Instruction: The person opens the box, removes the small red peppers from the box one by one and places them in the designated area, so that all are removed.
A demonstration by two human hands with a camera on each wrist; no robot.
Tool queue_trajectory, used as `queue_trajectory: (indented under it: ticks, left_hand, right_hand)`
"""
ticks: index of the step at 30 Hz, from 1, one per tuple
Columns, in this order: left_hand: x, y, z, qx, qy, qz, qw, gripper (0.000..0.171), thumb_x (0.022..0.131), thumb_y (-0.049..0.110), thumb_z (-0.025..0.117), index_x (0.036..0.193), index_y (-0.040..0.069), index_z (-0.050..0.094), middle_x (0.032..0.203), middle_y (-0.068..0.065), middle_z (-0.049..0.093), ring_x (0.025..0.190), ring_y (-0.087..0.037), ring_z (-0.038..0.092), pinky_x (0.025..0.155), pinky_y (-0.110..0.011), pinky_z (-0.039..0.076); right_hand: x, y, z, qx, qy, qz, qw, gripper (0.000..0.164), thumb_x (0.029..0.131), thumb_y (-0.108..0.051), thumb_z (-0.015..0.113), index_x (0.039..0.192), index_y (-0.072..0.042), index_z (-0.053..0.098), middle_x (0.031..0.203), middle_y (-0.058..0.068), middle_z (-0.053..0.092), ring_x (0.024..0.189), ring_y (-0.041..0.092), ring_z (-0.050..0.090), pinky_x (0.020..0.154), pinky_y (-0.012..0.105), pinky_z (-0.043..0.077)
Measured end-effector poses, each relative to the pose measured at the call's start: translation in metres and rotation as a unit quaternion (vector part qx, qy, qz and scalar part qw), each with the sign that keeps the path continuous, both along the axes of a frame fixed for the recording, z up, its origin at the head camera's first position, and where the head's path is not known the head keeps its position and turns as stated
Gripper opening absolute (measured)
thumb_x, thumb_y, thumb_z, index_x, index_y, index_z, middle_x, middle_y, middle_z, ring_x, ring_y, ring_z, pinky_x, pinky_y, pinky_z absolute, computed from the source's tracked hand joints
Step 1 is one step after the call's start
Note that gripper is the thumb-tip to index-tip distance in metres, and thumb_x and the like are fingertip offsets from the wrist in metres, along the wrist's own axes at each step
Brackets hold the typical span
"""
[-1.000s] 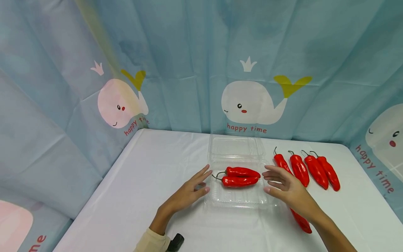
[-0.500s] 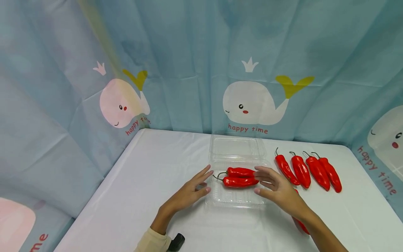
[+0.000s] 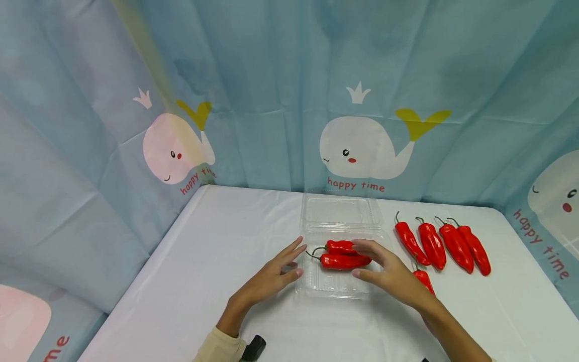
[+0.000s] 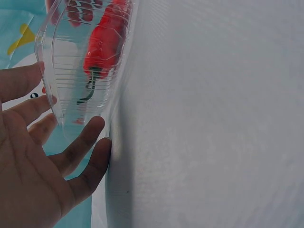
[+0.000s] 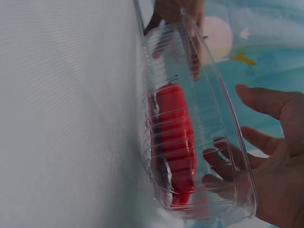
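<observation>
A clear plastic clamshell box [image 3: 332, 287] lies with its lid [image 3: 341, 210] folded back. Two red peppers, a nearer one [image 3: 341, 261] and a farther one [image 3: 338, 247], lie side by side inside, stems to the left. Spread fingers of my left hand [image 3: 270, 276] are right at the box's left rim; the left wrist view shows the ribbed wall [image 4: 61, 71] beside them. My right hand [image 3: 398, 279] reaches over the right rim, fingers loosely bent and thumb apart, covering the peppers' right tips. In the right wrist view, this hand [image 5: 280, 147] holds nothing, its fingertips seen through the clear wall.
Several red peppers [image 3: 432, 246] lie in a row to the right of the box on the white tablecloth [image 3: 217, 236]. Another red pepper [image 3: 423, 280] is partly hidden behind my right forearm. A blue whale-print curtain [image 3: 253, 146] rises behind the table.
My right hand has moved left, from beside the box's right rim to over the peppers' tips. The left hand, the box and the peppers have stayed in place.
</observation>
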State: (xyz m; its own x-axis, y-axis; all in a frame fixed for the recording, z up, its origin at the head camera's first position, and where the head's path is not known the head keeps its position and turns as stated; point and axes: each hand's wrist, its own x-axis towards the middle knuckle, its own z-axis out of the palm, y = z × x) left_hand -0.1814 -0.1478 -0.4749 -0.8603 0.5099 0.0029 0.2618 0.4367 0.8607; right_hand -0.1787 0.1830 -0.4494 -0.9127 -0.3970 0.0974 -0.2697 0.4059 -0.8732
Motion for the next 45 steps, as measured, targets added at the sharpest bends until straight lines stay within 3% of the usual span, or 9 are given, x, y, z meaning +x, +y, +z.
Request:
queue_trajectory:
  ticks: [7,17,24,31,39,45]
  left_hand:
    - [0.001,0.0,0.0,0.002,0.0,0.001,1.0,0.062,0.111,0.027,0.057,0.168,0.018,0.034,0.179,0.004,0.013,0.138,-0.033,0.058,0.112,-0.055,0.049]
    - [0.001,0.0,0.001,0.003,0.001,0.001,1.0,0.062,0.111,0.027,0.057,0.168,0.019,0.034,0.179,0.005,0.014,0.136,-0.032,0.059,0.112,-0.054,0.049]
    - [0.001,0.0,-0.001,-0.001,0.0,0.006,1.0,0.062,0.111,0.028,0.057,0.168,0.018,0.034,0.179,0.006,0.013,0.136,-0.031,0.059,0.112,-0.054,0.049]
    - [0.001,0.0,0.001,-0.001,-0.006,0.007,1.0,0.063,0.11,0.029,0.057,0.168,0.02,0.034,0.179,0.007,0.013,0.137,-0.03,0.059,0.112,-0.053,0.049]
    - [0.001,0.001,0.002,0.002,-0.002,0.004,1.0,0.061,0.111,0.028,0.057,0.167,0.02,0.035,0.179,0.005,0.014,0.136,-0.032,0.059,0.111,-0.054,0.05]
    - [0.001,0.001,0.001,0.003,-0.005,0.004,1.0,0.062,0.111,0.028,0.057,0.167,0.019,0.035,0.179,0.005,0.014,0.137,-0.032,0.059,0.111,-0.055,0.05]
  right_hand:
    - [-0.004,-0.007,-0.001,0.015,0.0,0.003,1.0,0.071,0.093,-0.032,0.082,0.153,-0.011,0.052,0.151,0.012,0.06,0.139,0.038,0.054,0.114,0.069,0.041]
    - [-0.007,-0.009,-0.005,0.035,0.002,0.009,0.999,0.067,0.093,-0.031,0.082,0.152,-0.01,0.056,0.149,0.008,0.062,0.135,0.033,0.058,0.112,0.063,0.047]
    - [-0.007,-0.011,-0.004,0.047,-0.019,0.015,0.999,0.064,0.093,-0.029,0.082,0.149,-0.008,0.058,0.15,0.011,0.06,0.137,0.034,0.055,0.11,0.053,0.053]
    - [-0.01,-0.013,-0.002,0.069,-0.022,0.017,0.997,0.062,0.092,-0.031,0.083,0.146,-0.009,0.061,0.144,0.011,0.064,0.131,0.034,0.058,0.099,0.038,0.059]
    - [-0.012,-0.016,-0.003,0.071,-0.02,0.01,0.997,0.057,0.093,-0.032,0.082,0.142,-0.009,0.064,0.135,0.006,0.07,0.123,0.027,0.064,0.101,0.046,0.056]
    - [-0.015,-0.019,-0.005,0.068,-0.034,0.003,0.997,0.054,0.093,-0.026,0.082,0.141,-0.009,0.065,0.131,0.006,0.071,0.117,0.024,0.065,0.093,0.029,0.057]
